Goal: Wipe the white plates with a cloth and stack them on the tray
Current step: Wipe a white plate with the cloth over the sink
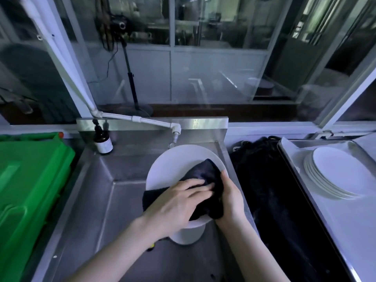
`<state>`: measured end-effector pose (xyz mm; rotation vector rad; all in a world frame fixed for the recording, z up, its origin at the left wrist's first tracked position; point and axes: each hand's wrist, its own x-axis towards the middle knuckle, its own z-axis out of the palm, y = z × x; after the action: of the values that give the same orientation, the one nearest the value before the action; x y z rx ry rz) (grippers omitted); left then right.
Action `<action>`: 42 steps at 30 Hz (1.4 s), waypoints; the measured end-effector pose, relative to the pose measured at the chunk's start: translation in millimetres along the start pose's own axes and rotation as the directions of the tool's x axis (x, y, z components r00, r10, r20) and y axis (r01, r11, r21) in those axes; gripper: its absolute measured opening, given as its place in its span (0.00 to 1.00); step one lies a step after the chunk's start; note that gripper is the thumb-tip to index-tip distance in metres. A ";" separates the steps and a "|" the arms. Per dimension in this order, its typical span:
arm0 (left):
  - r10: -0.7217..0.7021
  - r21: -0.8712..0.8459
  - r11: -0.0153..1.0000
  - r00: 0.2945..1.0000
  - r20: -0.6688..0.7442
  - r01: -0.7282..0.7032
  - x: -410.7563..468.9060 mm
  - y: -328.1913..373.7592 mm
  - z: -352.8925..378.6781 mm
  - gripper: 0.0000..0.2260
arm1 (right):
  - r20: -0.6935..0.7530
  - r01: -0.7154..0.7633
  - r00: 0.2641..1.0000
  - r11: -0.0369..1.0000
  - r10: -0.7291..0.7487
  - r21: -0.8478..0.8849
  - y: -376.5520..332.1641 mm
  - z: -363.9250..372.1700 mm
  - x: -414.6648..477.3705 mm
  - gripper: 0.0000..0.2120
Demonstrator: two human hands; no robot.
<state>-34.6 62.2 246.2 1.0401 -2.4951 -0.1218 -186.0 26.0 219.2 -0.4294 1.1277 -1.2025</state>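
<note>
left hand, fingers flat, presses dark folded cloth on round white ceramic plate; right hand beside it grips the rim. advise sweeping the bare face beyond the left hand.

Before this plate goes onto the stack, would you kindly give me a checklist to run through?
1. Plate held firmly: ok, the right hand grips its rim.
2. Cloth on the plate: ok, the left hand presses it flat.
3. Top face fully wiped: cannot tell, the cloth covers part of it.
4. Underside wiped: cannot tell, it is hidden.
5. Stack on the tray free on top: ok.
</note>
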 end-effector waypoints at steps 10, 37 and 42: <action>-0.348 -0.029 0.937 0.921 -0.173 0.349 -13.0 -41.4 -32.1 0.18 | 0.058 0.208 0.977 0.978 -0.207 -0.019 -30.7 11.3 -14.4 0.14; -0.248 0.199 0.941 0.958 -0.144 0.273 6.1 27.3 -4.4 0.26 | 0.030 0.278 0.960 0.960 -0.279 0.041 -36.2 25.5 -49.2 0.17; -0.370 0.305 0.873 0.924 -0.095 0.381 35.6 -4.3 -22.9 0.27 | 0.053 0.225 0.973 0.974 -0.225 0.013 -23.5 28.2 -56.9 0.17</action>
<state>-44.3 36.4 278.6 1.6422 -2.2965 0.1921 -170.4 60.1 275.5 -0.5935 1.0477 -1.3830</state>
